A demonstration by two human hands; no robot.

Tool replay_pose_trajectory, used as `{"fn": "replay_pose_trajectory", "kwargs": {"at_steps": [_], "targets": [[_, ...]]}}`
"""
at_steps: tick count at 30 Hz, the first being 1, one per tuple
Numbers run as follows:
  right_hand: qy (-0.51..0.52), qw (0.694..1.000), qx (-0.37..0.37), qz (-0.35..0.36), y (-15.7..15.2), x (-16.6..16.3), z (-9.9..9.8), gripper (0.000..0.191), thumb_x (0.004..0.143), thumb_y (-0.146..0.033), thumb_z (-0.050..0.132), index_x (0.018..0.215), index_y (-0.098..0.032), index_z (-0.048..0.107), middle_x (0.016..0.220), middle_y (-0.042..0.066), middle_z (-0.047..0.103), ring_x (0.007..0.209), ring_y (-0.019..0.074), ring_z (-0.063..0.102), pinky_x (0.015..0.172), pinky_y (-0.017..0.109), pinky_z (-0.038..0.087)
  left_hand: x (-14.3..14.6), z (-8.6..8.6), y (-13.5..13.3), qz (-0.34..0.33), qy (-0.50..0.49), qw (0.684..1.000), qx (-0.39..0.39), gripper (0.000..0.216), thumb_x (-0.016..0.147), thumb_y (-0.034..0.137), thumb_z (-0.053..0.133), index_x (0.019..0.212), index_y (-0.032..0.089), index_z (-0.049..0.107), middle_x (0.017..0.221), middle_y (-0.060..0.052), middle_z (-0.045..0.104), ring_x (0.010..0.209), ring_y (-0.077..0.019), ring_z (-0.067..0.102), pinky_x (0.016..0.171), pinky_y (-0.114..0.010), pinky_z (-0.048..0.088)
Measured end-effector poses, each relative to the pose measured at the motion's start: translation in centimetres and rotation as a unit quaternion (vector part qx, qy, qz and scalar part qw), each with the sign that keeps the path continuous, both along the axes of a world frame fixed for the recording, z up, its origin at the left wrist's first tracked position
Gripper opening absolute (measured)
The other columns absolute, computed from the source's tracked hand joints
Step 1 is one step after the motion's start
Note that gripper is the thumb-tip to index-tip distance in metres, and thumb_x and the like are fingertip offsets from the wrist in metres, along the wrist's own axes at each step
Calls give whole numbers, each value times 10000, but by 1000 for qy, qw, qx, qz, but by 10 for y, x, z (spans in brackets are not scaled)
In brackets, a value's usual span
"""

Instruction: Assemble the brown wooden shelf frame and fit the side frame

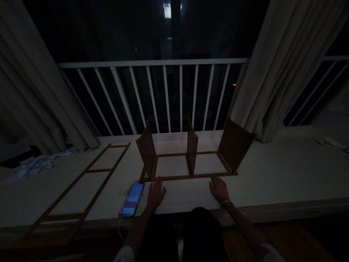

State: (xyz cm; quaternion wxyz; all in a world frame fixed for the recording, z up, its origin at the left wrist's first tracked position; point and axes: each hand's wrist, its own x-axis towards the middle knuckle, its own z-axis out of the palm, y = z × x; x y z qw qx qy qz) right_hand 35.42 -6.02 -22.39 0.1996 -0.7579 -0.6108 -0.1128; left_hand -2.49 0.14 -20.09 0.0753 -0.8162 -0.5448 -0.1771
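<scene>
A brown wooden frame point(174, 178) lies on the pale ledge, with a left panel point(145, 151), a middle panel point(192, 147) and a right panel point(236, 145) standing up from it. My left hand point(156, 193) rests flat with fingers spread, its fingertips at the near rail close to the left panel. Farther right, my right hand point(219, 188), wearing a bracelet, also lies palm down with fingers stretched out to the same rail. Neither hand grips anything. A lit phone point(132, 200) with a white cable lies just left of my left hand.
A separate ladder-like wooden frame point(99, 170) lies at the left, its near end reaching past the ledge's edge point(286, 203). White railings point(165, 98) and a dark window stand behind, between a left curtain point(40, 91) and a right curtain point(269, 80). Crumpled patterned cloth point(35, 163) lies far left.
</scene>
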Motion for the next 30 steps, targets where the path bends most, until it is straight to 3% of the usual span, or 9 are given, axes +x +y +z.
{"fn": "replay_pose_trajectory", "kwargs": {"at_steps": [20, 30], "targets": [[12, 1000, -17, 1, -3, -3, 9, 487, 833, -313, 288, 1306, -199, 308, 1329, 73, 373, 1182, 210, 337, 972, 386, 196, 1, -2, 0, 13, 1, 1000, -4, 540, 825, 322, 333, 1338, 178, 243, 1393, -77, 253, 1300, -199, 146, 1025, -414, 165], [6, 1000, -19, -2, -1, -1, 2, 482, 836, -321, 287, 1296, -183, 328, 1331, 79, 368, 1183, 216, 331, 972, 384, 191, 1, -1, 0, 13, 1, 1000, -12, 558, 823, 326, 341, 1347, 184, 215, 1400, -66, 242, 1301, -198, 136, 1028, -407, 152]]}}
